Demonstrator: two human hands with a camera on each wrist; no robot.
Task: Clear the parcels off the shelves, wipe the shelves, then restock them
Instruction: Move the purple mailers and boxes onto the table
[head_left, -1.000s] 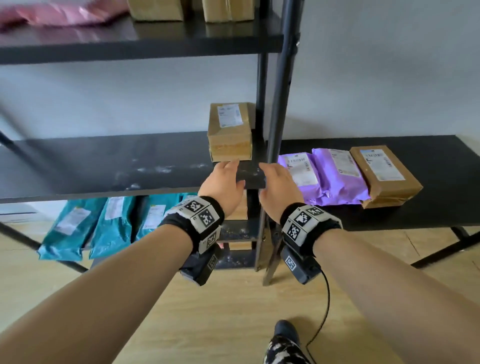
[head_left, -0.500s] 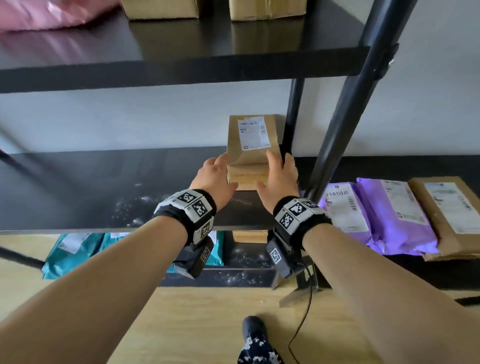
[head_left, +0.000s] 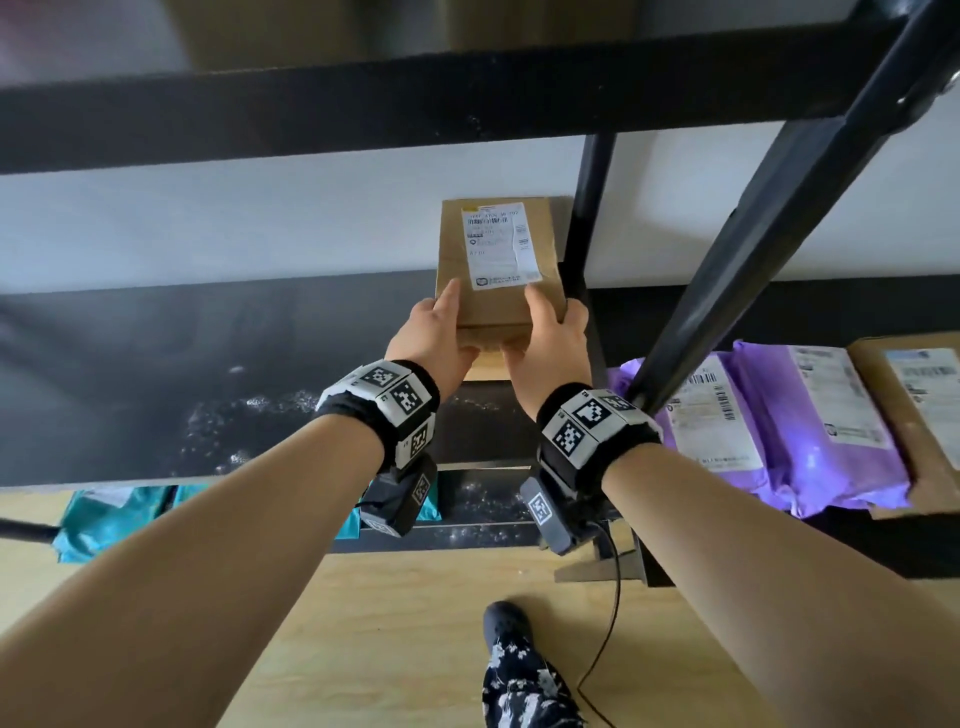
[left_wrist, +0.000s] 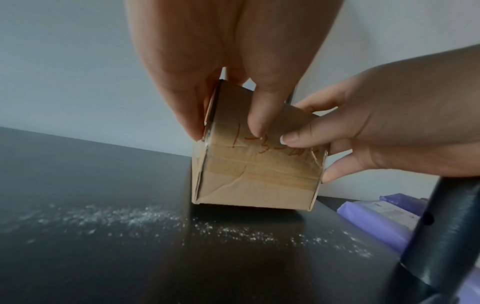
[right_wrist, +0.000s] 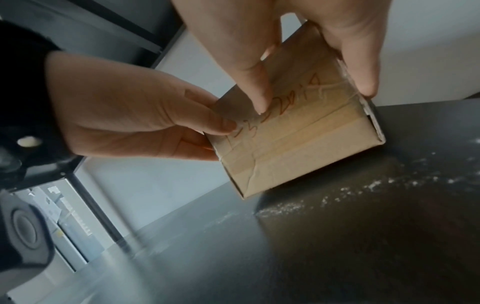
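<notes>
A brown cardboard box (head_left: 498, 260) with a white label stands at the right end of the black middle shelf (head_left: 156, 389), beside an upright post. My left hand (head_left: 457, 327) grips its near left corner, thumb on top. My right hand (head_left: 550, 332) grips the near right corner the same way. The left wrist view shows the taped box end (left_wrist: 257, 181) with red handwriting and fingers of both hands curled over it. In the right wrist view the same box end (right_wrist: 298, 148) is held close above the shelf. I cannot tell whether it is lifted. White dust (head_left: 249, 415) speckles the shelf.
Purple mailers (head_left: 779, 431) and a brown parcel (head_left: 924, 415) lie on the bench to the right, behind a slanted black post (head_left: 753, 234). Teal mailers (head_left: 104, 519) sit on the lower shelf. The upper shelf edge (head_left: 415, 104) hangs just overhead. My foot (head_left: 504, 623) is on the wood floor.
Both hands moved from the shelf's front edge forward to the box and took hold of its near end. The head view has come closer to the shelf.
</notes>
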